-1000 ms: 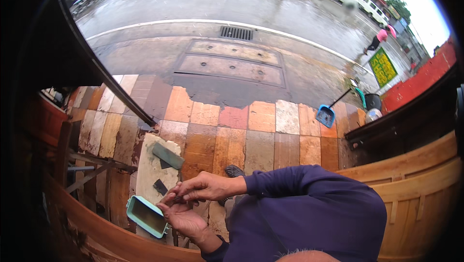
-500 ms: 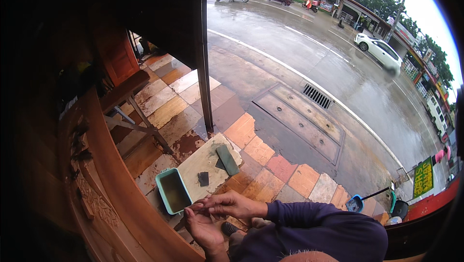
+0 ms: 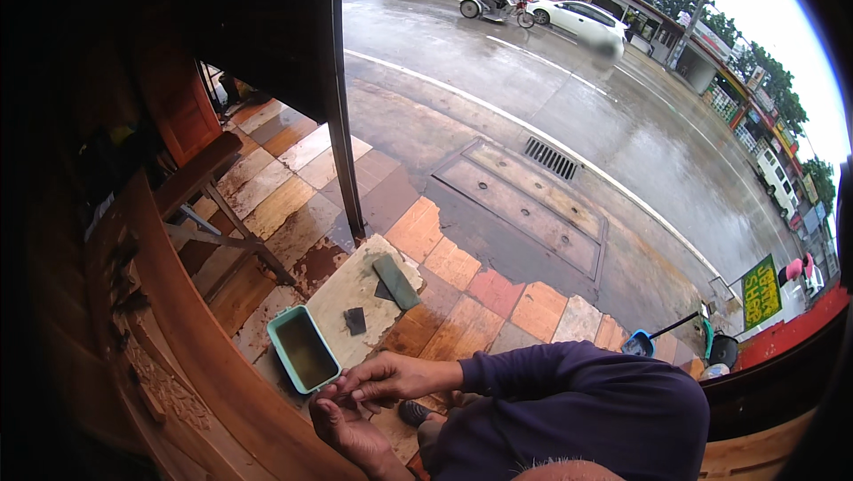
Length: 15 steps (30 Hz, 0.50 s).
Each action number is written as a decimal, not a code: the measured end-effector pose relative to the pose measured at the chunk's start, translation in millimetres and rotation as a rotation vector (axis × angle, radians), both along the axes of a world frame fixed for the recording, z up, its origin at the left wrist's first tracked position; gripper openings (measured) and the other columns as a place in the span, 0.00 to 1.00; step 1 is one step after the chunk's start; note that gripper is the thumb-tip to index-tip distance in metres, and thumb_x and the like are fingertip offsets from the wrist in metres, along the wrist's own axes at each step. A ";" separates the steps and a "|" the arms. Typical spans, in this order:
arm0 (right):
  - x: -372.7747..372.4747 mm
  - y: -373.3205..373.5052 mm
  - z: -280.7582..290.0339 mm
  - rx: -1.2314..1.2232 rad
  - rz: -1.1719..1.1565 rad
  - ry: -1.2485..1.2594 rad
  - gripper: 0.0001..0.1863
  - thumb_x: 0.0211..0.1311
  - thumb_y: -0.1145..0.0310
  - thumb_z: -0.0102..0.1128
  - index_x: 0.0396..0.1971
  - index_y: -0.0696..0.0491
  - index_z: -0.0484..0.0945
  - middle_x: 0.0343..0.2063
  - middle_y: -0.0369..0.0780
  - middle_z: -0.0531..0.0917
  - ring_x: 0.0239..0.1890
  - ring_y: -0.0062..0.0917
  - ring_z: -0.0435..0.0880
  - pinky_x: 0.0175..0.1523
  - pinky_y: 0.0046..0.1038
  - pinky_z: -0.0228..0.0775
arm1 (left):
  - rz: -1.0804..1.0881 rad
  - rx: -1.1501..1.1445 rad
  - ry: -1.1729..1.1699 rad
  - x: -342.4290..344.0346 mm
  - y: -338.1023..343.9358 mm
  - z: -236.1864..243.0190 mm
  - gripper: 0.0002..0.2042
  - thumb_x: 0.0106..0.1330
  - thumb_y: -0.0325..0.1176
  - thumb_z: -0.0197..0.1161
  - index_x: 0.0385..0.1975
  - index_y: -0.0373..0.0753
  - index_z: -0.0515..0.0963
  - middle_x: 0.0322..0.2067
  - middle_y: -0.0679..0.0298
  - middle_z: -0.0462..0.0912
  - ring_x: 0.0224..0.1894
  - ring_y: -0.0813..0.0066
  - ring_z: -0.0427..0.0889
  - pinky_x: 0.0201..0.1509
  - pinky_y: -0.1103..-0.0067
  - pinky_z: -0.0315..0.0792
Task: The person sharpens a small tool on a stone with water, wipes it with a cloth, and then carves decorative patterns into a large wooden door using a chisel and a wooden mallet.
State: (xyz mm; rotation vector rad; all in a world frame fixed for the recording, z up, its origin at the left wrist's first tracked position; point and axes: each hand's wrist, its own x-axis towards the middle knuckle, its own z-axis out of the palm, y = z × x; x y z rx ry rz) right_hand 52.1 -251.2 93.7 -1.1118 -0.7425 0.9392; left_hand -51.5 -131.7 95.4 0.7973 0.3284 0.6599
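Note:
Low in the middle, my right hand bends over my left hand, its fingers pinched on something too small to make out. My left hand is palm-up beneath it, its fingertips closed around the same spot. Just above them stands a pale turquoise tub of murky water. Beside the tub, a worn cream board carries a grey-green flat block and small dark square pieces.
Curved carved woodwork and a wooden bench fill the left. A dark post rises from the tiled floor. Beyond are a wet road with vehicles, a drain grate, a blue dustpan and a green sign at right.
My view has swung left from the street toward the woodwork. My hands stay together near the tub, the left tilting slightly. The vehicles on the road have moved.

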 end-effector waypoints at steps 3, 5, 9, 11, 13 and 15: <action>-4.1 1.8 -6.8 -0.001 0.050 0.102 0.13 0.82 0.63 0.58 0.58 0.53 0.81 0.31 0.30 0.80 0.29 0.10 0.74 0.30 0.18 0.65 | 0.005 0.164 0.092 -5.5 7.0 -2.0 0.22 0.79 0.51 0.61 0.46 0.34 0.78 0.45 0.55 0.86 0.52 0.59 0.86 0.62 0.64 0.78; -3.6 0.6 -16.4 0.004 0.068 0.159 0.15 0.82 0.64 0.58 0.61 0.53 0.79 0.34 0.33 0.82 0.32 0.11 0.78 0.31 0.19 0.67 | -0.019 0.114 0.077 -6.0 8.1 -1.7 0.21 0.80 0.51 0.61 0.47 0.35 0.82 0.45 0.56 0.87 0.54 0.60 0.86 0.61 0.65 0.78; 3.4 7.9 -4.4 -0.064 0.008 0.051 0.14 0.81 0.65 0.60 0.57 0.54 0.83 0.33 0.30 0.82 0.34 0.12 0.78 0.37 0.20 0.72 | -0.018 -0.107 0.050 -7.3 17.1 -13.0 0.19 0.81 0.49 0.59 0.50 0.37 0.82 0.53 0.55 0.87 0.57 0.59 0.86 0.65 0.64 0.78; 15.2 2.4 4.5 -0.169 -0.177 -0.163 0.16 0.81 0.66 0.60 0.62 0.54 0.83 0.34 0.30 0.82 0.34 0.11 0.77 0.38 0.19 0.71 | 0.016 -0.268 0.105 0.4 20.5 -24.4 0.18 0.82 0.47 0.58 0.54 0.38 0.82 0.57 0.56 0.86 0.59 0.61 0.86 0.65 0.66 0.79; 34.8 1.4 22.3 -0.454 -0.201 -0.171 0.18 0.79 0.68 0.61 0.63 0.52 0.83 0.31 0.28 0.80 0.33 0.12 0.75 0.39 0.21 0.73 | 0.119 -0.060 0.208 -1.2 31.2 -31.8 0.16 0.81 0.42 0.60 0.56 0.37 0.82 0.55 0.58 0.87 0.54 0.68 0.86 0.60 0.74 0.79; 62.7 2.7 -4.5 -0.506 -0.253 -0.628 0.19 0.76 0.69 0.60 0.64 0.45 0.84 0.32 0.38 0.86 0.32 0.25 0.84 0.38 0.29 0.76 | 0.226 0.083 0.296 -13.3 40.1 -49.1 0.13 0.78 0.34 0.65 0.55 0.36 0.83 0.52 0.60 0.87 0.50 0.74 0.86 0.56 0.78 0.79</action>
